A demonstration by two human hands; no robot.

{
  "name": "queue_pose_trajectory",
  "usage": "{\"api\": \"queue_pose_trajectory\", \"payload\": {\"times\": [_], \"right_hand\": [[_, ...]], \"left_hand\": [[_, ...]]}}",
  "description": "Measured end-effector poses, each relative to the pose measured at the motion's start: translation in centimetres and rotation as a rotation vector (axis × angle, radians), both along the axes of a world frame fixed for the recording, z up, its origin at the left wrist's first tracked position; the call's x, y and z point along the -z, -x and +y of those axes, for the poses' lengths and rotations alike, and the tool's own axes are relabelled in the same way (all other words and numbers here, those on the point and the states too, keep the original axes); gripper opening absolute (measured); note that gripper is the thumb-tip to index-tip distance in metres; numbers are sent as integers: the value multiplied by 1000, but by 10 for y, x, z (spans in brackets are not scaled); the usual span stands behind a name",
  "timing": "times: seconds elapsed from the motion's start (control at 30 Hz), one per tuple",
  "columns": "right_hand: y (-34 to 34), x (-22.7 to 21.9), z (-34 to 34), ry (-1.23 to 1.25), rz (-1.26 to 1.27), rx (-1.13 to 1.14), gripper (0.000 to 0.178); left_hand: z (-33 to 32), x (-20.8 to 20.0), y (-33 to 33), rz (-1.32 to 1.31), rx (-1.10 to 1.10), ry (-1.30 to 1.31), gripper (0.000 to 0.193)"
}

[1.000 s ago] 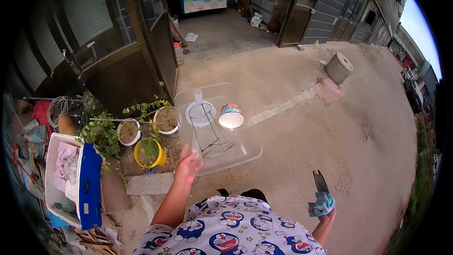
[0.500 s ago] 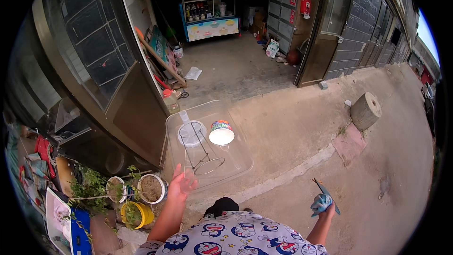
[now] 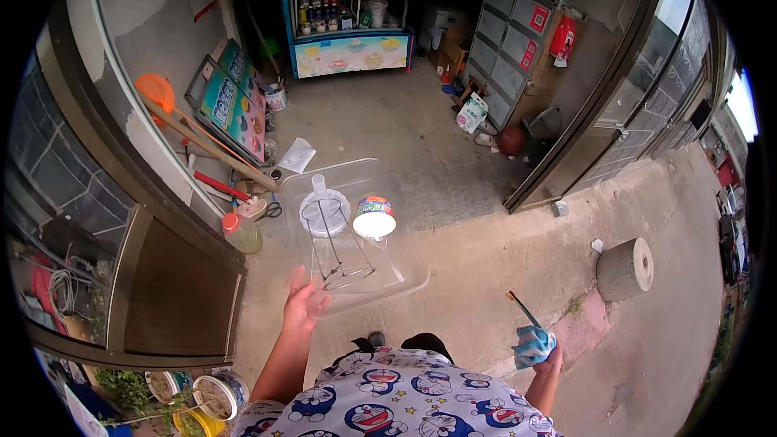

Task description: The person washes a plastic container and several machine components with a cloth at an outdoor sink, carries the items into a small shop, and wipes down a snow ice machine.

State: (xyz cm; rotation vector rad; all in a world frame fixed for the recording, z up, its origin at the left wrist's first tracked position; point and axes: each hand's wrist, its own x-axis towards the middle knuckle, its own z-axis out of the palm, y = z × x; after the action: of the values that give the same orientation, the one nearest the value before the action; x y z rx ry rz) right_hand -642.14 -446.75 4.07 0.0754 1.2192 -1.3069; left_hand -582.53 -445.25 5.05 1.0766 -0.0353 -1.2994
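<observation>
My left hand (image 3: 302,301) grips the near left edge of a clear plastic tray (image 3: 409,277), held out in front of me. On the tray are a whitish round plastic piece (image 3: 307,218) with a short tube, a thin wire stand (image 3: 341,265) and a colourful paper cup (image 3: 374,222), its white round face toward me. Out to the right, my right hand (image 3: 550,358) is closed around a crumpled blue-and-white cloth (image 3: 531,347) and a slim dark-handled brush (image 3: 526,311) with an orange-brown tip. The cloth hides part of the right fingers.
Ahead is an open doorway, with a food cart (image 3: 352,55) and a grey cabinet (image 3: 502,44) inside. A red-lidded jar (image 3: 243,235), scissors (image 3: 273,210) and leaning boards (image 3: 231,101) line the left side. A concrete cylinder (image 3: 622,271) lies right; plant pots (image 3: 220,395) stand lower left.
I have come closer to the doorway, with the tray still in my left hand. The brush in my right hand now points up and left, and that hand sits slightly farther left.
</observation>
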Motion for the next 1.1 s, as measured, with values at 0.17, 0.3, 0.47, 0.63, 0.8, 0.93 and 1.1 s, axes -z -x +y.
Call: {"api": "queue_pose_trajectory", "payload": {"times": [0.17,0.3,0.47,0.63,0.8,0.93,1.1], "right_hand": [[-12,-5,-106,-70,76,71,46],[20,76,-235,-125,302,159,32],[-59,40,-495,-51,109,-89,36],[-125,36,-733,95,135,-137,32],[-199,32,-903,163,2,-289,29],[-207,51,-981,140,38,-209,34],[-247,42,-1062,-47,190,-110,27]], "left_hand": [[-190,-6,-28,161,-6,77,54],[-347,5,-34,218,-47,127,53],[-507,-38,-57,141,-173,89,49],[-658,-30,-98,91,-201,90,62],[-803,-22,-175,32,-245,73,69],[-940,-23,-233,23,-239,143,73],[-1098,-43,-321,-74,-362,103,75]]}}
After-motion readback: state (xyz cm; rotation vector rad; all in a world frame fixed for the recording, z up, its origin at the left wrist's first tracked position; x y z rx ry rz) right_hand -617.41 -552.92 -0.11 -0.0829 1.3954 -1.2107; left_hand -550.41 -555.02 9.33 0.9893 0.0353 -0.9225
